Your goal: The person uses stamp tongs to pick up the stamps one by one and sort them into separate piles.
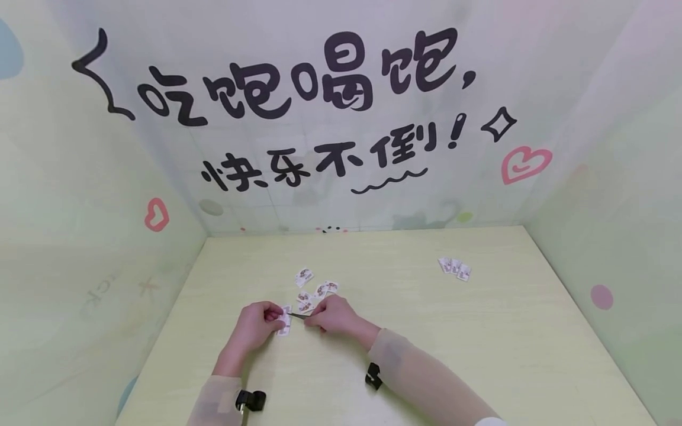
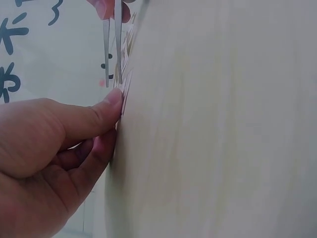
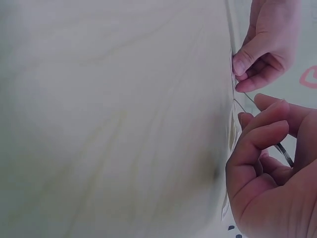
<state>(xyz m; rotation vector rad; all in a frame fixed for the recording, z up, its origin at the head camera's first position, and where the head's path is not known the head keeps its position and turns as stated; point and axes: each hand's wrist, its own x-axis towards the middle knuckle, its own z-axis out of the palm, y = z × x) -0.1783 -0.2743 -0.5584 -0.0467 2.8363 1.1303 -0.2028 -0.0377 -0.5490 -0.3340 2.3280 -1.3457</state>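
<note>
Pale walls [image 1: 64, 254] close in a light wooden table [image 1: 426, 361], and toward its left half I see the small printed card [image 1: 286, 325] at the left hand's fingertips, with loose cards [image 1: 305, 307] just beyond it. From my end I'd judge it very light, thin and easily creased, best taken lightly by an edge. On my feed the left hand [image 1: 258, 323] pinches its left side between thumb and curled fingers, while the right hand [image 1: 335, 313] grips slim tweezers [image 2: 119, 47], their tips parted near the card.
</note>
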